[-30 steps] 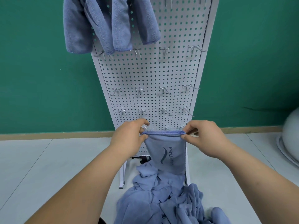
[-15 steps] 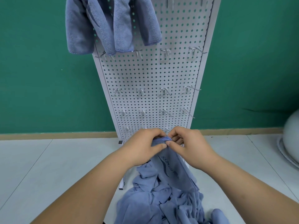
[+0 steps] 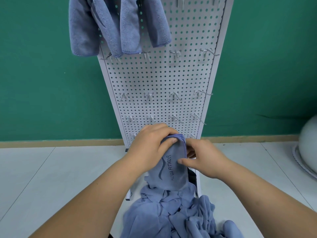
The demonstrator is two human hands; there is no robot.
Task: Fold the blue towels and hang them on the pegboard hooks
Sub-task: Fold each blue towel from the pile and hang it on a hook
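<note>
Blue YOGA FITNESS towel (image 3: 173, 170) folded narrow, logo up, my left hand (image 3: 151, 145) gripping its top fold, my right hand (image 3: 204, 158) pinching its right edge

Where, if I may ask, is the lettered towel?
The lettered towel hangs lower centre, head view, between left hand and right hand, above the towel pile.

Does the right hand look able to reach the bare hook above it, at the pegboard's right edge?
Probably yes: nothing lies between right hand and hook, though it pinches the folded towel.
</note>
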